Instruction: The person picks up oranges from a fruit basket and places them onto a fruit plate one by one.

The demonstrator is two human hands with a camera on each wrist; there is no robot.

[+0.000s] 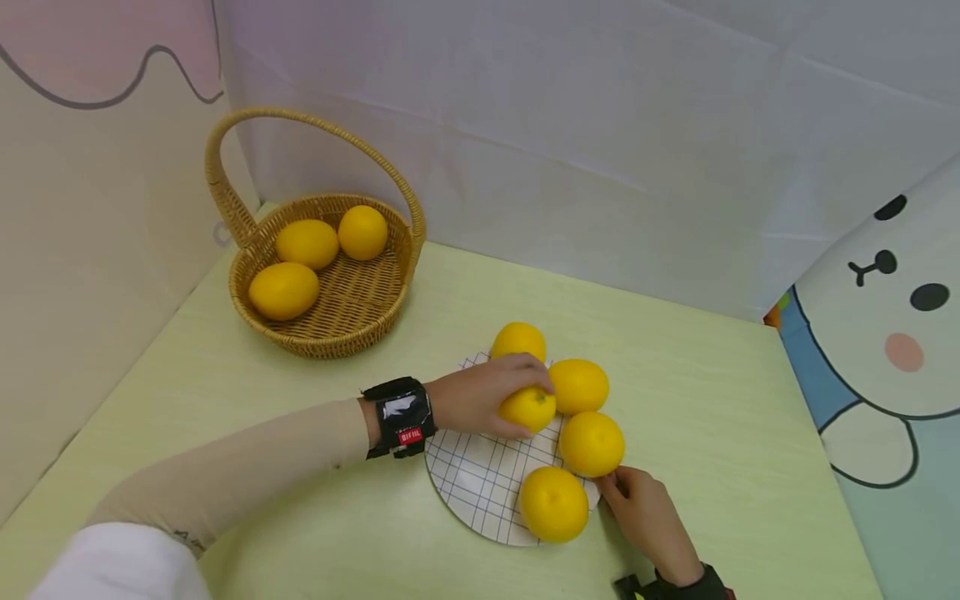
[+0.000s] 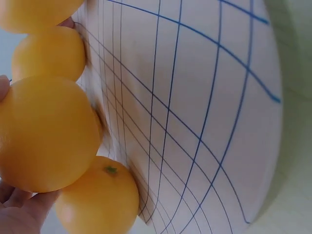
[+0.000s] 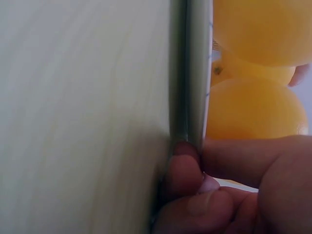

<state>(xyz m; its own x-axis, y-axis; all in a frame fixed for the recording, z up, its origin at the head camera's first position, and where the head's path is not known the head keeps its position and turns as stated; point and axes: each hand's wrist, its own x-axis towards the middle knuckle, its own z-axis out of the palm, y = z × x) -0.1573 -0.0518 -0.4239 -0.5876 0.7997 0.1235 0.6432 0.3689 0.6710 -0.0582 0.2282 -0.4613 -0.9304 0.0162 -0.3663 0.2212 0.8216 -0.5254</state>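
Note:
My left hand [image 1: 491, 393] grips an orange [image 1: 527, 410] above the far part of a round white plate [image 1: 480, 479] with a blue grid pattern. In the left wrist view, that orange [image 2: 44, 134] fills the space between thumb and fingers. Around the plate's far and right side sit several more oranges, including one behind my hand [image 1: 519, 342] and one near the front rim [image 1: 554, 504]. At the plate's right edge, my right hand [image 1: 647, 510] pinches the rim. The right wrist view shows its thumb and curled fingers on the plate edge [image 3: 197, 97].
A wicker basket [image 1: 352, 342] with a tall handle stands at the back left, holding three yellow-orange fruits [image 1: 284, 291]. White cloth [image 1: 570, 150] hangs behind the pale green table [image 1: 712, 400]. A printed cartoon panel [image 1: 870, 367] borders the right side.

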